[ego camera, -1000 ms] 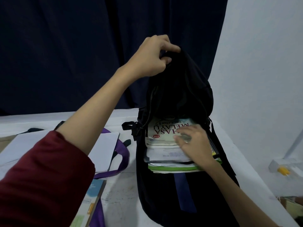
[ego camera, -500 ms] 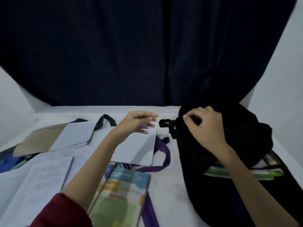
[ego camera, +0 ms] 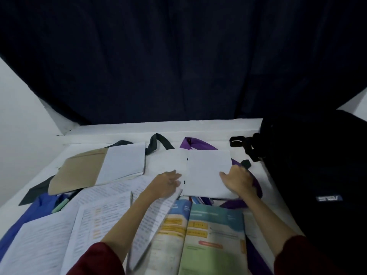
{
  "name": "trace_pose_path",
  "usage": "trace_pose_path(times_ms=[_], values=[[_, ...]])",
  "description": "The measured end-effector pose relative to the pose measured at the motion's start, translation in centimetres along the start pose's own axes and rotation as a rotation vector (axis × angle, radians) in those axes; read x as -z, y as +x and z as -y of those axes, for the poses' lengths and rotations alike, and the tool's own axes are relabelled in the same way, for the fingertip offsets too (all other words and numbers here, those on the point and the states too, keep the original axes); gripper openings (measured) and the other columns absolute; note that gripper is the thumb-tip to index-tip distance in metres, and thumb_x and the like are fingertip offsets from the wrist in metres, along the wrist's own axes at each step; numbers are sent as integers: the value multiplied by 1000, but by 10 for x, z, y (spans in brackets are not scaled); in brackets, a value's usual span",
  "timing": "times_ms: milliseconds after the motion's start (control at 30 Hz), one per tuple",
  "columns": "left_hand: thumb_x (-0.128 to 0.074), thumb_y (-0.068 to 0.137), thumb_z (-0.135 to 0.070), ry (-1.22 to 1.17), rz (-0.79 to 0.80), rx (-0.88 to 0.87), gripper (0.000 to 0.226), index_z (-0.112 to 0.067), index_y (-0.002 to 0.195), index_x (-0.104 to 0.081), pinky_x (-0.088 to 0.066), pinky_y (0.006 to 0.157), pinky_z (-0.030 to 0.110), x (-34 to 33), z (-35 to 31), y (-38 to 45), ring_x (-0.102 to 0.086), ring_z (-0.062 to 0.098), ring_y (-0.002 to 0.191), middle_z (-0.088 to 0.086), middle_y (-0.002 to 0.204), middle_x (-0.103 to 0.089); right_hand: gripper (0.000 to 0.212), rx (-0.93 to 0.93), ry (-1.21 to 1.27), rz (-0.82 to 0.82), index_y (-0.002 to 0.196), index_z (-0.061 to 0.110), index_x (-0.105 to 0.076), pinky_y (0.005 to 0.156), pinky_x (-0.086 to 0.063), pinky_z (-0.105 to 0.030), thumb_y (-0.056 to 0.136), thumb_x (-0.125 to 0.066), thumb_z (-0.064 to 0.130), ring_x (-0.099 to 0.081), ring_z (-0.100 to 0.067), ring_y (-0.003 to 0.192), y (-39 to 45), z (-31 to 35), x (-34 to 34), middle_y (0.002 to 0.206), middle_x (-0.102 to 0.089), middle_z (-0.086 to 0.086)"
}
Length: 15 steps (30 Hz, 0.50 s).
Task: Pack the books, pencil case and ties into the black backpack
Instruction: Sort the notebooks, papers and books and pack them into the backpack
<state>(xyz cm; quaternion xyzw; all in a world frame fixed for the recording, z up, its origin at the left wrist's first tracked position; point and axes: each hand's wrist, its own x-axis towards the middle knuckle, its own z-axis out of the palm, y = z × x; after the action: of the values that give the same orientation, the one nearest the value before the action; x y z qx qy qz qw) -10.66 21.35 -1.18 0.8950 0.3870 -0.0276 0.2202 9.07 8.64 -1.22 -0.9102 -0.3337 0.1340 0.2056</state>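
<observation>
An open white notebook (ego camera: 206, 167) lies in the middle of the table. My left hand (ego camera: 165, 183) rests flat on its left page near the spine. My right hand (ego camera: 239, 181) holds its right edge, thumb on the page and fingers curled over the side. A purple tie (ego camera: 200, 144) runs under the notebook and a dark tie (ego camera: 158, 140) loops behind it. The black backpack (ego camera: 317, 175) stands at the right, its inside hidden. An open colourful textbook (ego camera: 210, 233) lies in front of me.
A brown-covered notebook (ego camera: 95, 169) lies at the back left. Open printed books (ego camera: 95, 219) spread over the left front, on top of a blue cloth (ego camera: 29, 215). A dark curtain (ego camera: 178, 56) hangs behind the white table (ego camera: 178, 128).
My view swung left from the backpack to the table. My right hand left the backpack and both hands came down onto the white notebook.
</observation>
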Motion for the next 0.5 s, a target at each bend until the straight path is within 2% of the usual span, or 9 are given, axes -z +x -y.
trace_pose_path(times_ms=[67,133,200,267,333,400,433,500], values=[[-42,101,-27,-42,-6,12,41,-19,141,-45,-16,110,15,0,4,2,-30,11,140,-3,153,-30,33,-95,127,12,96,4,-58,75,-47,-32,86,-59,36,-59,-33,97,5,3,-1,100,-60,-12],[-45,100,-30,-137,-9,14,40,-20,139,-48,-22,109,17,-1,8,5,-38,12,135,-4,153,-31,26,-192,381,45,88,6,-53,71,-43,-30,82,-67,27,-57,-29,88,13,3,1,90,-55,-8],[-48,98,-33,-190,-13,-3,41,-22,138,-49,-27,109,20,0,10,4,-43,14,132,-5,153,-32,18,-211,651,77,80,5,-51,67,-42,-29,82,-67,13,-56,-26,80,18,4,2,88,-57,-9],[-49,98,-33,-222,-2,-21,41,-23,137,-49,-26,105,15,0,12,6,-44,14,131,-5,152,-32,18,-146,757,61,73,7,-47,58,-39,-27,85,-60,3,-52,-20,70,18,10,7,83,-54,-8],[-51,97,-31,-279,0,-53,40,-23,136,-50,-24,99,10,2,13,8,-40,13,133,-4,152,-33,11,-43,806,35,82,6,-47,54,-37,-25,89,-53,-1,-50,-16,67,14,21,19,84,-52,-6],[-52,97,-30,-303,-50,-91,40,-22,136,-49,-22,102,14,7,12,9,-34,12,136,-2,151,-34,10,75,788,-22,85,8,-47,55,-38,-25,89,-52,-1,-51,-17,70,8,31,40,85,-53,-6],[-52,96,-31,-309,-95,-105,41,-22,136,-49,-24,104,18,11,13,10,-33,13,136,-1,150,-35,14,128,776,-63,82,9,-46,57,-38,-26,89,-52,-1,-51,-18,71,6,34,52,83,-53,-6],[-52,96,-34,-424,-193,-82,45,-22,138,-45,-37,95,20,24,14,12,-40,14,128,-5,146,-37,20,209,795,-123,78,12,-42,59,-40,-27,89,-54,1,-54,-19,70,-2,38,78,80,-57,-5]])
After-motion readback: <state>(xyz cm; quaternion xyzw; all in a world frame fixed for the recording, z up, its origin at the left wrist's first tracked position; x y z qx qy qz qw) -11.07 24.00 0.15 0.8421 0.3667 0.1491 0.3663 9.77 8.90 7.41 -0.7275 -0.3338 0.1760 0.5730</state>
